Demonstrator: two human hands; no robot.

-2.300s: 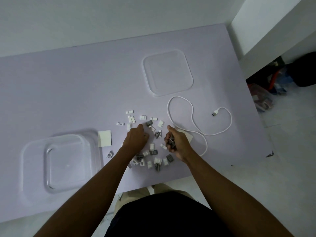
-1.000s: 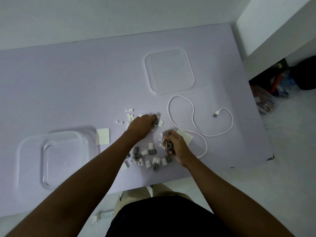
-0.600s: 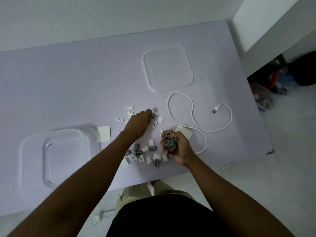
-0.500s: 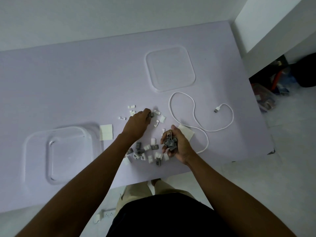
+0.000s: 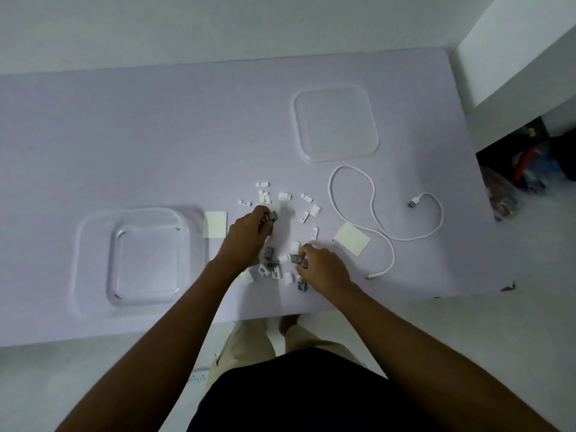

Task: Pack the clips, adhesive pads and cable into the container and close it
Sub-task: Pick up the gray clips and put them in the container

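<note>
Since half a second ago the right hand (image 5: 324, 271) has turned palm-down, and its fingers (image 5: 307, 251) now curl over grey clips (image 5: 268, 252) in the pile at lower centre. The left hand (image 5: 247, 236) has drawn back from the far scatter and pinches a couple of grey clips at its fingertips. Many more clips, white and grey, lie loose on the counter (image 5: 156, 135) between and above the hands.

This looks like the gathering step, with nothing packed yet. The clear container (image 5: 93, 260) sits at lower left holding nothing I can see, and its lid (image 5: 336, 123) is at upper centre-right. The adhesive pads (image 5: 215, 224) lie flat, one beside the container. The cable (image 5: 414, 203) loops at the right, untouched. Next, I'd expect both handfuls to be carried left and dropped into the container.
</note>
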